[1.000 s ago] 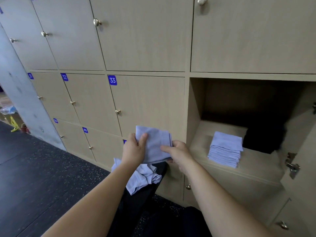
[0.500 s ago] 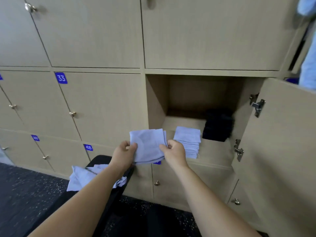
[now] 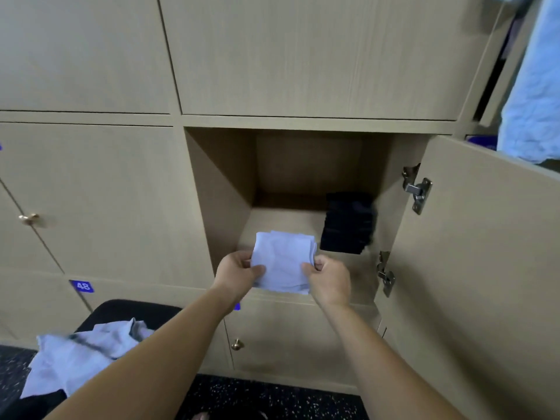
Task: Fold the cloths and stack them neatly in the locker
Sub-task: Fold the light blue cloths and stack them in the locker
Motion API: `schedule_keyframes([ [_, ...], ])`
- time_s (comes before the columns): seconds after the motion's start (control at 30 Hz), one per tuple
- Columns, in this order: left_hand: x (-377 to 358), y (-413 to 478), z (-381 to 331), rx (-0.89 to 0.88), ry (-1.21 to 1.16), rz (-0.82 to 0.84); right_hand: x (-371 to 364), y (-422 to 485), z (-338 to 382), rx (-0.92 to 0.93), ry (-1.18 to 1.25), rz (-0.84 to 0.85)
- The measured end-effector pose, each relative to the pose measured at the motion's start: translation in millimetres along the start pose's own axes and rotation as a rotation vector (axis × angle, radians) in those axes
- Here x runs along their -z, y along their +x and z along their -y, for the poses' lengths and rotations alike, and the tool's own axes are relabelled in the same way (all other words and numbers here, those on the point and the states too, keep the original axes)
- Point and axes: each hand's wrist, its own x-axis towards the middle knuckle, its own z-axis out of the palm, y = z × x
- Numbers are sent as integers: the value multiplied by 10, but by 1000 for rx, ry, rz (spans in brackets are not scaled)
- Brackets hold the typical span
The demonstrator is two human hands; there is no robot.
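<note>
**Folded cloth held at the locker mouth**

Head view. Both hands hold one folded pale-blue cloth (image 3: 281,263) at the front of the open locker (image 3: 224,189), above its floor (whether it rests on anything beneath, I cannot tell). The left hand (image 3: 239,272) pinches the cloth's left edge, thumb on top and fingers curled under. The right hand (image 3: 328,278) grips the right edge, fingers curled round it. A stack of black cloths (image 3: 347,227) sits at the right rear of the same compartment, apart from the pale cloth. The locker door (image 3: 472,268) stands swung open to the right. At lower left, a heap of unfolded pale cloths (image 3: 75,356) lies on a black seat (image 3: 136,310), below the label 48 (image 3: 82,286).
</note>
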Motion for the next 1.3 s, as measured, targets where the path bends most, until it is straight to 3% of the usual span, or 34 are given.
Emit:
schedule_keyframes([
  [0.37, -298, 1101, -13, -9, 32, -20, -266, 1044, -184, 16, -20, -24],
  [0.8, -364, 1406, 327, -25, 120, 5, -423, 1118, -424, -26, -46, 22],
  [0.93, -387, 1365, 319, -120, 314, -34, -371, 1061, -375, -10, -155, -11],
  [1.03, -429, 1311, 244, -400, 607, -69, -298, 1064, -279, 215, -393, -77],
  [1.13, -513, 1355, 220, -499, 798, 73, -350, 1111, -230, 448, -560, 132],
  [1.23, -585, 1379, 305, -455, 1062, 235, -465, 1131, -379, 384, -600, 331],
  [1.3, -579, 1400, 414, -408, 1091, 277, -530, 1119, -496, 310, -517, 382],
])
